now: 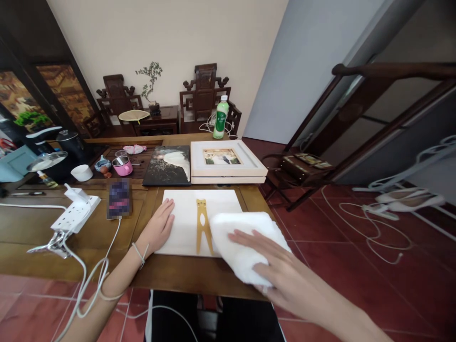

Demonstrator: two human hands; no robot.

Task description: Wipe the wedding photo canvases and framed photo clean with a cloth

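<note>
A white flat panel (185, 221) with a gold stand strip (204, 225) lies face down on the wooden table (171, 275) in front of me. My left hand (159, 227) rests flat on the panel's left edge, fingers stretched out. My right hand (270, 266) lies flat on a white folded cloth (242, 237), fingers extended, pressing it on the panel's right part at the table's corner.
A white framed photo (228, 161) and a dark print (167, 165) lie behind the panel. A phone (118, 198) with a cable and a white power strip (75, 213) sit to the left. A green bottle (220, 118), pink cup (122, 166) and bowls stand farther back.
</note>
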